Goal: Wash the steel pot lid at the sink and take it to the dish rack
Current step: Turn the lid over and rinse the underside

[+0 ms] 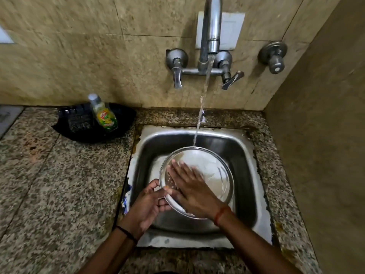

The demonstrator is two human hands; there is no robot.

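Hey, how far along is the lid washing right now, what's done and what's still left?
Done: the tap is running and the lid is over the sink. In hand: the left hand grips the lid's rim while the right hand lies flat on its face, rubbing it under the water. Left: finishing the rinse and carrying it to the dish rack, which isn't in view.

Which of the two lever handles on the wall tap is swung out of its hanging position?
The right lever handle, beside the water stream. It sticks out diagonally to the right, while the left lever handle hangs straight down.
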